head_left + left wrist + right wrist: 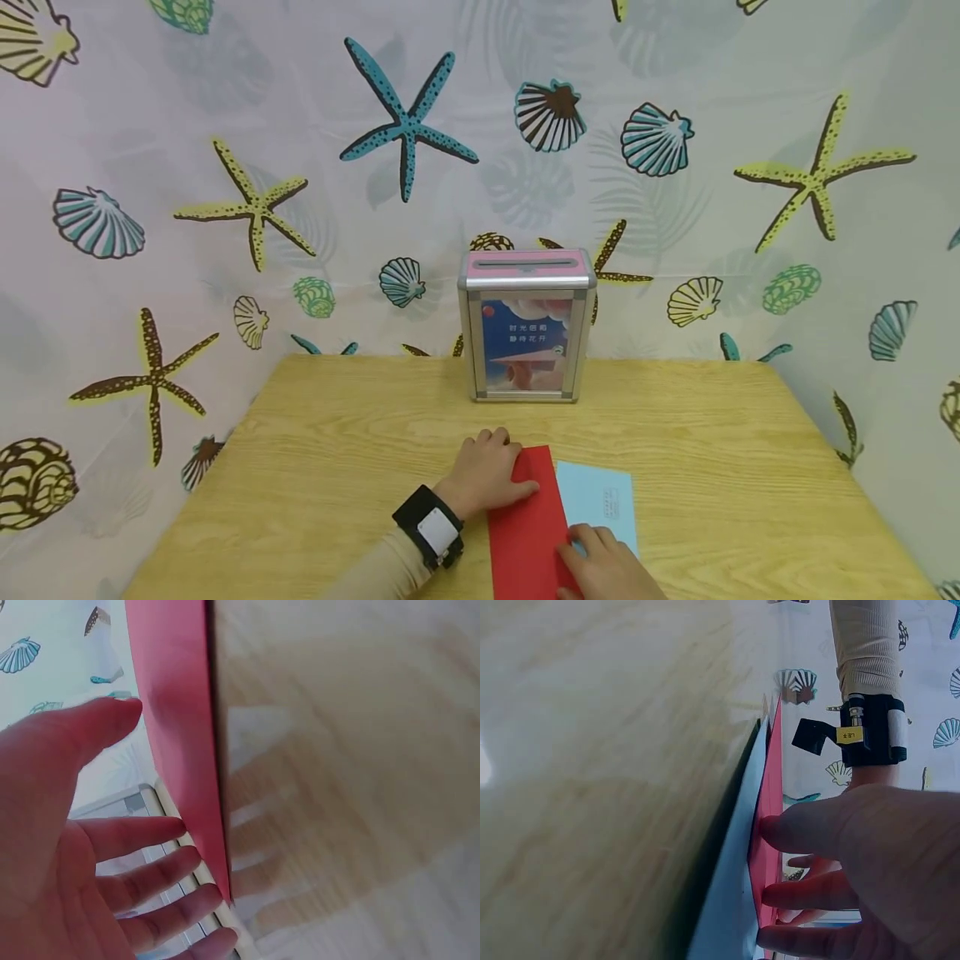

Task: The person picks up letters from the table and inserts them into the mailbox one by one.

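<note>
A long red sheet (pixel 528 533), perhaps an envelope or folded paper, lies on the table and partly covers a light blue sheet (pixel 600 500) with small print on it. My left hand (pixel 487 475) rests at the red sheet's upper left, its thumb over the surface and its fingers spread at the far end. At the right edge, the fingertips of my right hand (pixel 609 567) touch the red sheet. In the right wrist view, that hand's thumb and fingers (pixel 810 896) press along the red sheet, just above the blue one (pixel 735 877).
A silver-framed box (pixel 527 325) with a pink slotted top and a picture on its front stands at the back of the wooden table (pixel 360 417). Behind it hangs a cloth (pixel 465 217) printed with starfish and shells.
</note>
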`<state>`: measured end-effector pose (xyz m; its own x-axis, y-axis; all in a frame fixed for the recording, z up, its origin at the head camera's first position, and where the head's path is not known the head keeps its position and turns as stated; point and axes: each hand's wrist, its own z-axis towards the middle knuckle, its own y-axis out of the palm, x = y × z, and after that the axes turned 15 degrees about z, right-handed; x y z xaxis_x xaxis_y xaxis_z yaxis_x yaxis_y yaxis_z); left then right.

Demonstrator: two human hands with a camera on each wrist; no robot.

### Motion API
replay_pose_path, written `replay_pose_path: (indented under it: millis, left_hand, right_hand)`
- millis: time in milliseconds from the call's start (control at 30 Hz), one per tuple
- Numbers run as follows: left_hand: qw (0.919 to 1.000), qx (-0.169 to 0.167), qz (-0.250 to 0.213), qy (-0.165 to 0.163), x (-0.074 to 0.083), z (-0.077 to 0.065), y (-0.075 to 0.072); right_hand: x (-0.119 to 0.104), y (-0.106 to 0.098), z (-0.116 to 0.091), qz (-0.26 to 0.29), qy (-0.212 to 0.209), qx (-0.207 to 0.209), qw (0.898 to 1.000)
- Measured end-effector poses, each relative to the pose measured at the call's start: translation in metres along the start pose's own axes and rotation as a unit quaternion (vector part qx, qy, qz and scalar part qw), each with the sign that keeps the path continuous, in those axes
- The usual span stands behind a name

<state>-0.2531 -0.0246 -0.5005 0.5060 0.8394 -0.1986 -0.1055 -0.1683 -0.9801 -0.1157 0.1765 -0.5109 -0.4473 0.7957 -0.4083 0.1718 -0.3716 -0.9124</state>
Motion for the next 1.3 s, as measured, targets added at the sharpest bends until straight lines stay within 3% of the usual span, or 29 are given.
replay_pose_path:
  millis: [367, 667, 833, 933, 1000, 1067, 1167, 1233, 1300]
  left_hand:
    - [0.9966, 0.001, -0.001, -0.083, -0.015, -0.012, -0.008]
    - [0.9956, -0.009, -0.028, -0.089, -0.021, -0.012, -0.01]
    - [0.9906, 0.02, -0.087, -0.104, -0.024, -0.009, -0.011]
    - [0.9807, 0.042, -0.156, -0.11, -0.026, -0.006, -0.012]
    - [0.9685, 0.052, -0.219, -0.107, -0.028, -0.004, -0.013]
    - [0.9486, 0.051, -0.293, -0.108, -0.032, -0.002, -0.014]
    - [0.8986, 0.037, -0.424, -0.106, -0.036, -0.003, -0.013]
    - [0.8662, 0.018, -0.488, -0.108, -0.038, -0.006, -0.015]
    - [0.8408, -0.012, -0.532, -0.101, -0.04, -0.012, -0.017]
  right_hand:
    - [-0.004, -0.008, 0.013, 0.035, 0.014, -0.02, 0.999]
    - [-0.004, -0.009, 0.016, 0.036, 0.019, -0.025, 0.999]
    - [-0.002, -0.007, 0.015, 0.031, 0.011, -0.018, 0.999]
    - [-0.002, -0.007, 0.013, 0.02, -0.004, -0.007, 1.0]
    - [-0.001, -0.008, 0.012, 0.014, -0.012, 0.0, 1.0]
    - [-0.001, -0.009, 0.012, 0.012, -0.015, 0.004, 1.0]
    - [-0.002, -0.009, 0.012, 0.016, -0.01, 0.0, 1.0]
    - [-0.002, -0.009, 0.012, 0.021, -0.003, -0.006, 1.0]
    - [-0.003, -0.009, 0.011, 0.028, 0.007, -0.012, 1.0]
